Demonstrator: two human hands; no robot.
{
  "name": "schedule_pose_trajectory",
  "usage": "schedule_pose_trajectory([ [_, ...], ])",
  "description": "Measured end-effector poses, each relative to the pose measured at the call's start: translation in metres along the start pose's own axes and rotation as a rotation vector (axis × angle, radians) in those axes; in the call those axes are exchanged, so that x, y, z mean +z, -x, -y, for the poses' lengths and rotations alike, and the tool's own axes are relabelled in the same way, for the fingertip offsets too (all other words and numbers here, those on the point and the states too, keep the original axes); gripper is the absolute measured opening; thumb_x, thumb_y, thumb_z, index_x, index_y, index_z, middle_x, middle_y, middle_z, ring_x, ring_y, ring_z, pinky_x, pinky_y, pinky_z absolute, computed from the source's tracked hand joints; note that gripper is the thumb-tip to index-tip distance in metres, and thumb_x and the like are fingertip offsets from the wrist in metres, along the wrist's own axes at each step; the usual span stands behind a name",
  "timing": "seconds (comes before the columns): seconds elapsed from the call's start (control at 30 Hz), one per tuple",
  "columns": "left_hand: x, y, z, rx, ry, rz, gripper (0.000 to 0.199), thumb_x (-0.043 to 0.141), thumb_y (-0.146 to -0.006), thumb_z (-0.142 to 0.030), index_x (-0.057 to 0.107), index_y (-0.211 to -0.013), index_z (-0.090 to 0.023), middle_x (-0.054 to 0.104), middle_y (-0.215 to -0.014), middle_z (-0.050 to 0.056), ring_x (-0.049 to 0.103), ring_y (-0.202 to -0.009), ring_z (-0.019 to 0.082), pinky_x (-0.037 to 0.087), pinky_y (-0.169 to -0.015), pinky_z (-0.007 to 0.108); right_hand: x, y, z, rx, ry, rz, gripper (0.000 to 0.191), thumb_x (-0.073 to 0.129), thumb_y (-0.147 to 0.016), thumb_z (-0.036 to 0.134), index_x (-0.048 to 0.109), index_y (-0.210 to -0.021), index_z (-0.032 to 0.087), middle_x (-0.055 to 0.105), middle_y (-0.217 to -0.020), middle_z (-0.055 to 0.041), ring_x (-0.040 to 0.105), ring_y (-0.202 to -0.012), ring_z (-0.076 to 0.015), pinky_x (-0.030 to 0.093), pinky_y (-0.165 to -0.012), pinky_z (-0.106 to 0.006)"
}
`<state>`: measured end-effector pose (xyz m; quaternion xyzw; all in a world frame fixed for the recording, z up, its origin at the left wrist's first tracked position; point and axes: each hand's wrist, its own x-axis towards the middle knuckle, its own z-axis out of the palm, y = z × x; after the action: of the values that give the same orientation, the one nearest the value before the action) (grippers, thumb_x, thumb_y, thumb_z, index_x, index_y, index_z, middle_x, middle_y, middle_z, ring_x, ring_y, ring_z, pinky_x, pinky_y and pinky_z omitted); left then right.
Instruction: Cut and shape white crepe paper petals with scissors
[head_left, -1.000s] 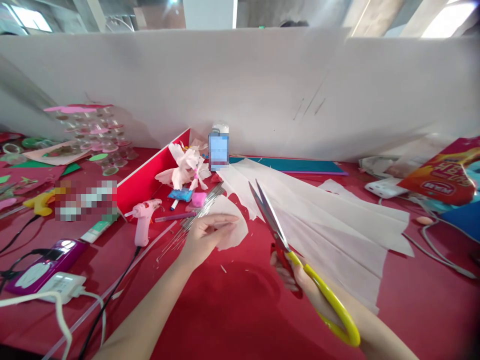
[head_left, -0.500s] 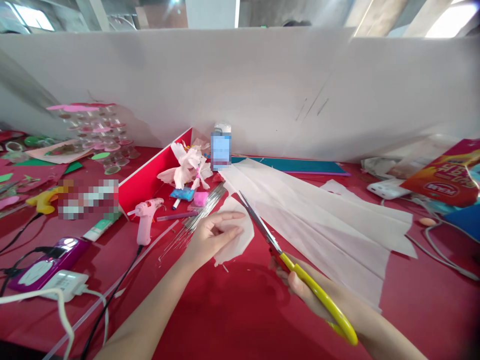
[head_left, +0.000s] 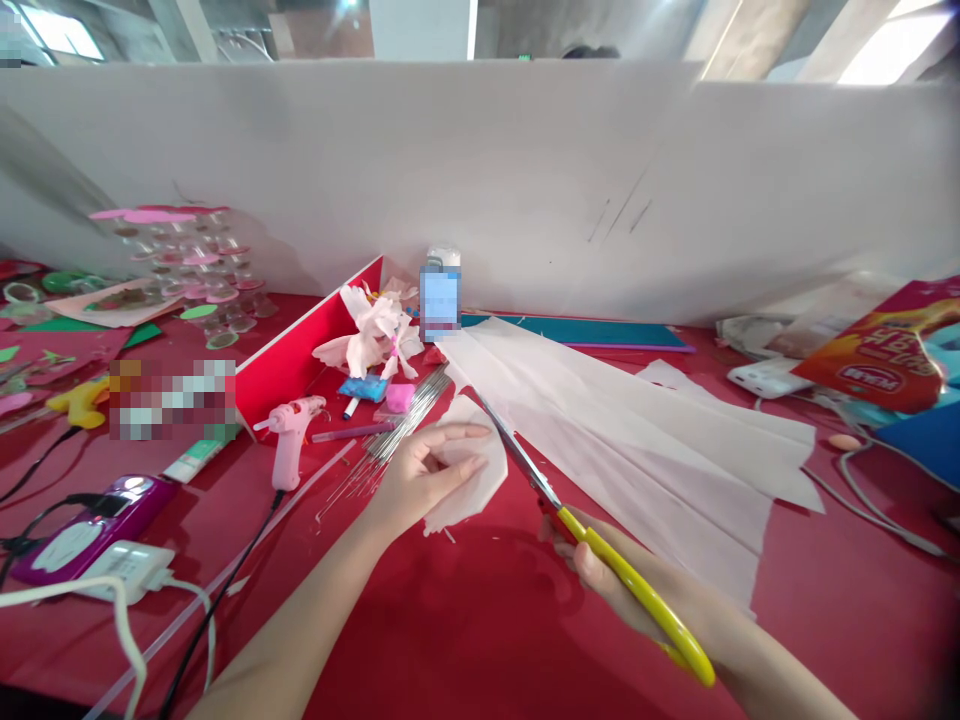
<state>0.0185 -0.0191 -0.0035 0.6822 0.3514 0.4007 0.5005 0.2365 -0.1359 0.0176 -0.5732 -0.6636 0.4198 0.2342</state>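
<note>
The right hand point(head_left: 600, 565) clamps yellow-handled scissors point(head_left: 637, 585), blade tips just beside a cut piece of pale crepe paper point(head_left: 480, 490) held by the left hand point(head_left: 424, 480). The hands stay apart; a folded crepe sheet point(head_left: 622, 440) lies beyond, right of centre, on the red table point(head_left: 420, 630).

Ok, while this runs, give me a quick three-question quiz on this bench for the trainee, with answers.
1. Which hand holds the yellow-handled scissors?
2. True or false: the pink glue gun is to the right of the bundle of thin wires.
3. What is the left hand touching? A: the pink glue gun. B: a cut piece of pale paper. C: the yellow-handled scissors.

Key: 1. The right hand. 2. False, it is to their left. 3. B.
</note>
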Motion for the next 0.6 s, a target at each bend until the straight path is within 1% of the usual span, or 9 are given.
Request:
schedule_pose_trajectory([
  [0.13,-0.0002,0.0007,-0.0010,0.000,0.007,0.013,0.025,0.070,-0.080,-0.035,0.072,-0.103,-0.024,0.073,-0.108,0.004,0.067,-0.097,0.020,0.054,-0.081,0.026,0.0009,0.0001,-0.0026,0.009,0.010,0.010,0.047,0.034,-0.089,0.066,0.052,-0.084,0.022,0.055,-0.075,-0.0048,0.052,-0.066,-0.0205,0.047,-0.058,-0.032],
  [0.27,-0.0005,0.0004,-0.0014,0.010,0.009,0.018,0.025,0.070,-0.081,-0.035,0.072,-0.103,-0.025,0.073,-0.109,0.004,0.067,-0.098,0.020,0.053,-0.082,0.026,0.0015,0.0010,-0.0016,-0.002,0.015,-0.005,0.043,0.036,-0.089,0.063,0.047,-0.080,0.023,0.052,-0.074,-0.0032,0.049,-0.064,-0.0187,0.046,-0.057,-0.031],
  [0.4,-0.0003,0.0007,-0.0020,0.012,0.004,0.020,0.024,0.071,-0.080,-0.034,0.072,-0.102,-0.024,0.073,-0.109,0.003,0.066,-0.099,0.020,0.053,-0.080,0.024,0.0012,0.0009,0.0024,0.002,0.007,0.008,0.041,0.035,-0.091,0.061,0.043,-0.078,0.023,0.047,-0.072,-0.0008,0.045,-0.062,-0.0170,0.044,-0.058,-0.031],
  [0.5,0.0001,0.0012,-0.0027,0.013,0.003,0.013,0.024,0.071,-0.079,-0.034,0.072,-0.101,-0.023,0.073,-0.108,0.004,0.066,-0.098,0.020,0.053,-0.076,0.023,0.0021,0.0007,0.0006,0.001,-0.027,0.020,0.039,0.037,-0.092,0.059,0.046,-0.083,0.023,0.045,-0.072,0.0008,0.042,-0.062,-0.0152,0.043,-0.059,-0.029],
  [0.6,0.0006,0.0015,-0.0035,0.010,-0.019,-0.004,0.026,0.071,-0.079,-0.035,0.072,-0.102,-0.023,0.073,-0.108,0.004,0.067,-0.094,0.020,0.053,-0.070,0.023,0.0042,0.0021,-0.0072,-0.002,-0.091,0.002,0.040,0.041,-0.092,0.060,0.053,-0.088,0.022,0.045,-0.071,0.0015,0.040,-0.061,-0.0136,0.044,-0.057,-0.026],
])
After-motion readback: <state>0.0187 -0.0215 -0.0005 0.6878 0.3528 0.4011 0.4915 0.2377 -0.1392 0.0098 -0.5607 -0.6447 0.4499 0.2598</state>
